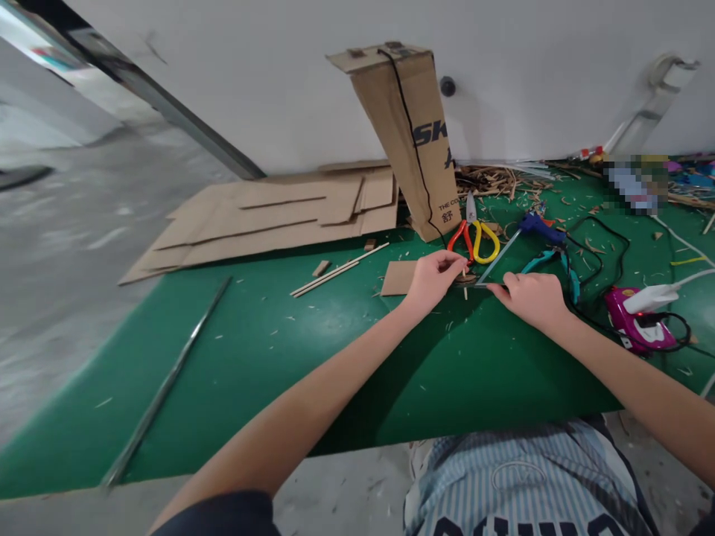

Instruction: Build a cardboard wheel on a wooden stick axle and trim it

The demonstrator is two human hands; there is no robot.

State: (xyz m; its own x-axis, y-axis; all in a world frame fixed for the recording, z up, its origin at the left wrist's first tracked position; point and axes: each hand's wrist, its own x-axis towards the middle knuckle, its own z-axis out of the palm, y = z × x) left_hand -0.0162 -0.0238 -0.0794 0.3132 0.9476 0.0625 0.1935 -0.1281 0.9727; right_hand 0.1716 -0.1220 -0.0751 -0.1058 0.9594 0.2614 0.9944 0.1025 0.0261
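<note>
Left hand (436, 281): centre of the frame, thumb and fingers pinched together on a short stick (465, 292).
Right hand (533, 299): right of centre, fingers curled in, thumb and forefinger closed on the end of a thin grey strip (481, 286).
Work between the hands: stick and strip meet just right of the frame's centre; fingers hide the exact contact.
Card (394, 278): left of the left hand, partly covered by it.
Scissors (479, 242): just above the hands, blades up, red and yellow handles crowding the fingertips.
Glue gun (543, 228): right of the scissors, a clear rod (501, 254) slanting from it down towards the strip.
Pliers (574, 283): beside the right hand, which partly blocks them.
Socket (642, 327): right side, magenta, white plug (651, 298) on top, black cables around.
Box (410, 141): upper centre, tall and tilted, screening the wall behind.
Cardboard (279, 216): left of the box, flat sheets overlapping.
Long rod (173, 376): lower left, on the green surface (268, 372).
Counts: one scissors, one glue gun, one pliers, one box, one socket; two small blocks (321, 268) left of centre; loose sticks (339, 270) beside them, at least two.
</note>
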